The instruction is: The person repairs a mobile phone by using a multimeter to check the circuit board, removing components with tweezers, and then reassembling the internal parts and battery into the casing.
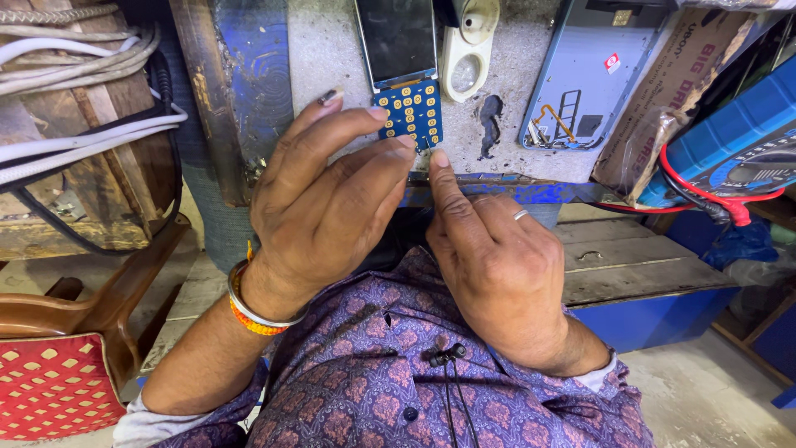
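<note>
Pinching keypad board [410, 112]: left hand [319, 195] (right hand [497, 265] beside).

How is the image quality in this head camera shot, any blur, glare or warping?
Head view: even, soft daylight with no harsh shadows; both hands, left hand and right hand, and the blue keypad board are sharp; the dark phone screen shows faint sheen, no strong glare; wide-angle stretch bends the edges, and the blue multimeter is cropped.

Left hand [319, 195]: fingertips on the blue keypad board [410, 112] at the worktop [506, 75] front edge.
Right hand [497, 265]: index tip just below the board.
Multimeter [738, 145]: worktop's right edge.
</note>
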